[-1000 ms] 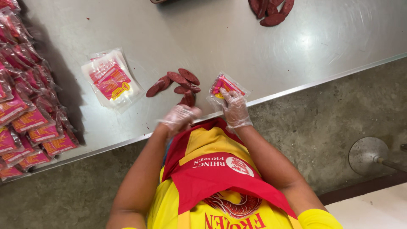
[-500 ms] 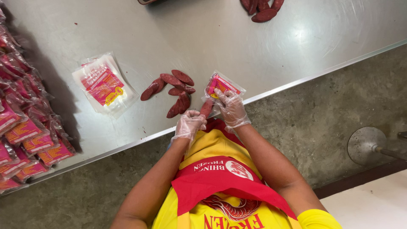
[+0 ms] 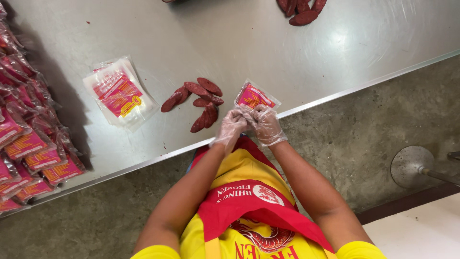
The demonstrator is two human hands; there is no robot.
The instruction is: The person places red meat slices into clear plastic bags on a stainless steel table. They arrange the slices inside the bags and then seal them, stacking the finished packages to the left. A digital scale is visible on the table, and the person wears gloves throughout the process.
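Seen from above, your two gloved hands meet at the near edge of a steel table (image 3: 287, 52). Your right hand (image 3: 267, 125) and left hand (image 3: 231, 128) together pinch the mouth of a small clear pouch with a red label (image 3: 255, 97). It looks like the filling step. Dark red sausages (image 3: 197, 101) lie just left of it; next likely calls for holding the mouth open.

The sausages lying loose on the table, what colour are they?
Dark reddish-brown sausages, seen best in the head view.
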